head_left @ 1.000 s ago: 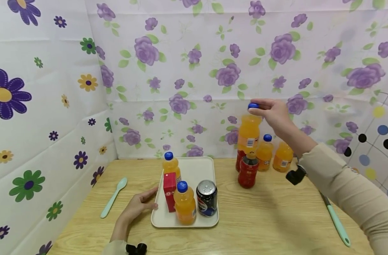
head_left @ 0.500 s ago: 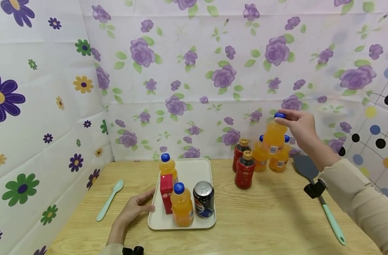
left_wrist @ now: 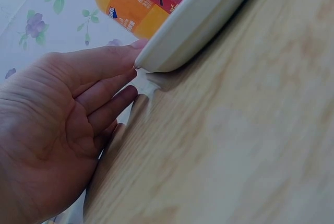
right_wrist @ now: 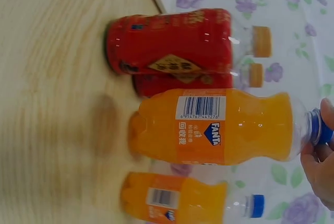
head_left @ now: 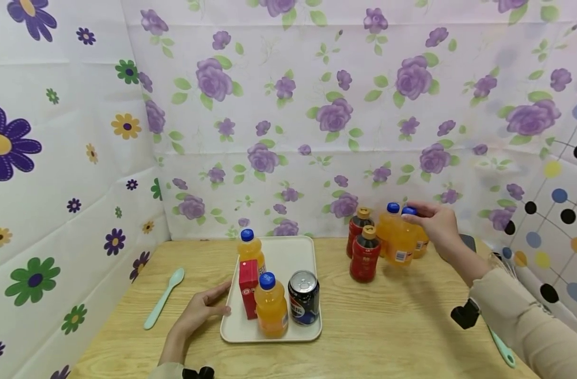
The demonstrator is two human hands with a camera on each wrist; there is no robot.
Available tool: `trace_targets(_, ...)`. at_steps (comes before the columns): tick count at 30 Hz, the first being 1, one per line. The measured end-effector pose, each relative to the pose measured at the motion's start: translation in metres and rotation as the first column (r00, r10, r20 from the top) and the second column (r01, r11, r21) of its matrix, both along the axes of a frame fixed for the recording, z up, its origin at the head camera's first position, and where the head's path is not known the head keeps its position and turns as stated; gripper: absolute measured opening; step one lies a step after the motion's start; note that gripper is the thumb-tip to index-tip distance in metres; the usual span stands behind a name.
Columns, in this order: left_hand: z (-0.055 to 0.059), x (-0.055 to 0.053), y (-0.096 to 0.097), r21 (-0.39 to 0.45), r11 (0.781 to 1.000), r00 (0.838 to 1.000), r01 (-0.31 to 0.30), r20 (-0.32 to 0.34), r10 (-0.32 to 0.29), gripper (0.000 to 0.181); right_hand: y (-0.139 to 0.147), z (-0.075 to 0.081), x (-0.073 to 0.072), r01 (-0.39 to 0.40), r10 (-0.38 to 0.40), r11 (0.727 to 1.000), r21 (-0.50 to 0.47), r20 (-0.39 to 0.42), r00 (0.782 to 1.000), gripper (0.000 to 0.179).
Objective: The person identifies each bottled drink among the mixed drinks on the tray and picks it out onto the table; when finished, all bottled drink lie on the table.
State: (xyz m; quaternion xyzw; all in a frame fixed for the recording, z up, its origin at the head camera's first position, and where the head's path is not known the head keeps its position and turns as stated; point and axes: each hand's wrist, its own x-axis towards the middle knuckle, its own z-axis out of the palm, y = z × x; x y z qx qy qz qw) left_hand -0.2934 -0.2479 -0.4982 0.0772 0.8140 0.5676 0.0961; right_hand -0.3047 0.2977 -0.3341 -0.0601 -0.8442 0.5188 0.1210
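Observation:
My right hand (head_left: 437, 226) pinches the blue cap of an orange Fanta bottle (head_left: 400, 245), which hangs upright beneath the fingers. Whether its base touches the table, I cannot tell. Two more orange soda bottles stand just behind it, one at its left (head_left: 388, 223) and one partly hidden at its right (head_left: 419, 245). My left hand (head_left: 200, 310) lies beside the cream tray (head_left: 293, 252), its extended fingers touching the rim. On that tray are a front orange bottle (head_left: 271, 308), a rear orange bottle (head_left: 250, 247), a red carton (head_left: 248, 289) and a black Pepsi can (head_left: 304, 300).
Two red-labelled dark bottles, a front one (head_left: 364, 258) and a rear one (head_left: 356, 229), stand left of the held bottle. A mint spoon (head_left: 163, 298) lies at the left. The spatula's mint handle (head_left: 503, 348) shows beneath my right arm. Flowered cloth (head_left: 288, 131) hangs behind the table.
My right hand carried the orange bottle rightward from above the red-labelled bottles, then lowered it in front of the other two orange bottles. The left hand has stayed at the tray.

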Motion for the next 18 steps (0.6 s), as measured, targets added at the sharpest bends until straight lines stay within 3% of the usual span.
trace_targets(10,0.001,0.0,-0.001,-0.002,1.0,1.0,0.001,-0.008,-0.001,0.071,-0.007,-0.019,0.001,-0.004,0.006,0.997,-0.079,0.022,1.0,0.059)
trace_targets(18,-0.001,0.001,-0.001,0.005,1.0,1.0,0.017,-0.026,-0.017,0.07,-0.002,-0.04,0.001,0.027,-0.022,0.997,-0.069,0.075,0.997,0.063)
